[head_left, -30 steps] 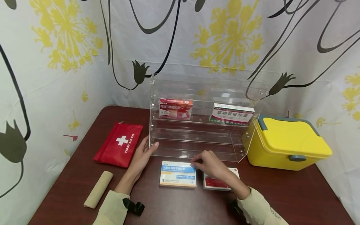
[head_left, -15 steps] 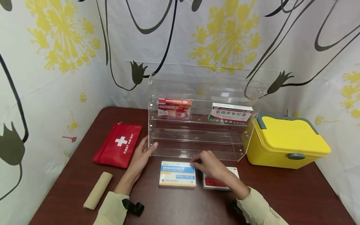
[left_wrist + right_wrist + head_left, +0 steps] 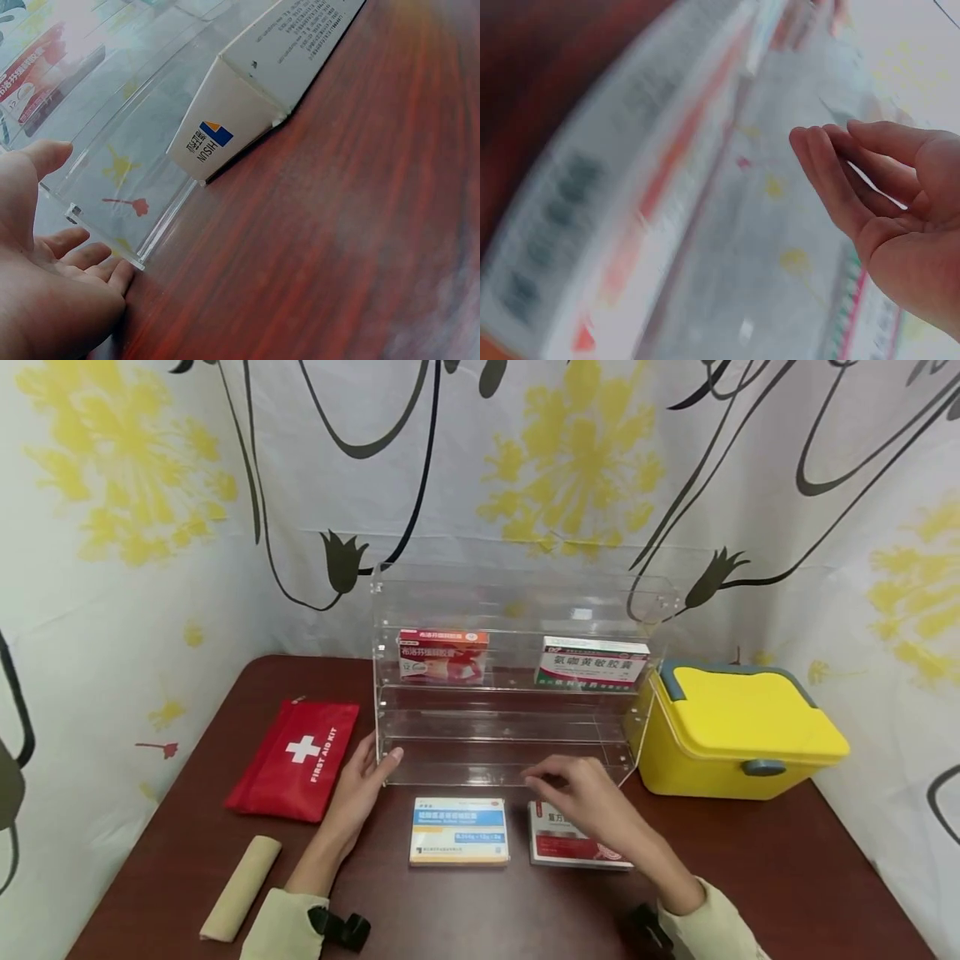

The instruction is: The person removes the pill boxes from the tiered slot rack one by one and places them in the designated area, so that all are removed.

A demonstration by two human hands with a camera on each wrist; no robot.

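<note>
My left hand (image 3: pixel 356 789) holds the left side panel of the clear acrylic shelf (image 3: pixel 480 727), thumb on one side and fingers on the other. In the left wrist view, the thumb and fingers (image 3: pixel 82 255) straddle the panel edge. A blue-and-white medicine box (image 3: pixel 459 832) lies flat before the shelf. To its right lies a red-and-white medicine box (image 3: pixel 558 846), partly hidden beneath my right hand (image 3: pixel 588 793). That hand hovers with its thumb close to the bent fingers and nothing held, as the right wrist view confirms.
On an upper tier stand a red medicine box (image 3: pixel 442 658) and a white-and-green medicine box (image 3: pixel 592 662). A yellow lidded box (image 3: pixel 742 735) is right of the shelf. A red first aid pouch (image 3: pixel 296 760) and a beige roll (image 3: pixel 242 889) lie at left.
My right hand has left the blue-and-white box's corner and shifted right, over the red-and-white box. The left hand keeps its place at the shelf. The head view has turned slightly right.
</note>
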